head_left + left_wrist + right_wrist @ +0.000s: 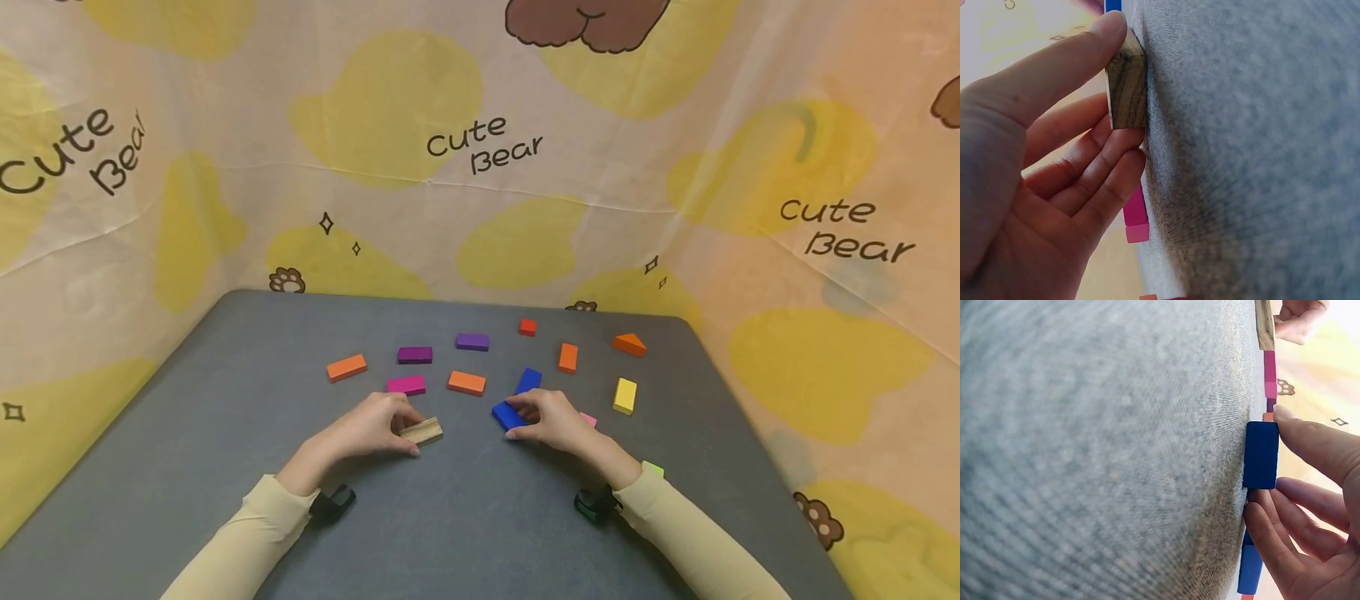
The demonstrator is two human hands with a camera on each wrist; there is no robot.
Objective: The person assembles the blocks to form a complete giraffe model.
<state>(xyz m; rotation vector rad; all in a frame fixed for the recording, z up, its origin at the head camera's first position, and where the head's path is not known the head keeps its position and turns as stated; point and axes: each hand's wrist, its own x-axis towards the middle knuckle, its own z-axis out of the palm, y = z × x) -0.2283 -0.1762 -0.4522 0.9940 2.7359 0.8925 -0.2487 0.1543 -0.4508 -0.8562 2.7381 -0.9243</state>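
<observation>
My left hand (375,427) pinches a plain wooden block (422,432) lying on the grey table, thumb at its near side and fingers at the far side. Its grained end (1129,94) faces the left wrist camera. To the right, my right hand (553,418) grips a blue block (508,416) between thumb and fingers, low at the tabletop. The end of that blue block (1261,455) shows in the right wrist view. Just behind it lies a second blue block (529,380), partly hidden by the hand in the head view. A gap of table separates the two held blocks.
Beyond my hands, orange (467,383), magenta (406,385), purple (472,342) and red (528,327) blocks lie scattered. An orange triangle (630,344) and a yellow block (625,396) are at right. My right arm partly covers pink (588,419) and green (653,469) pieces. Printed curtains surround the table.
</observation>
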